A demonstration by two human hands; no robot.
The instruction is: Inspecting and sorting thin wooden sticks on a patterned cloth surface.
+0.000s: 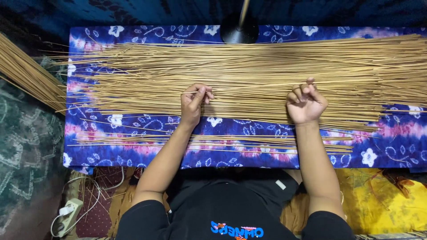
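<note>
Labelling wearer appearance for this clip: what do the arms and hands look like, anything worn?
Both forearms are bare. The left hand and right hand wear no gloves; no rings, watch or bracelets are visible. Short black sleeves end near the elbows, part of a black shirt with a blue and orange printed mark on the chest. No cables or straps on the arms.

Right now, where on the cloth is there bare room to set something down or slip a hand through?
Bare cloth runs between the big stick pile and the thin loose sticks nearer the body, best between the left hand and right hand. The near edge under those sticks is mostly bare too. Crowded: the whole pile, up to the dark round base.
</note>
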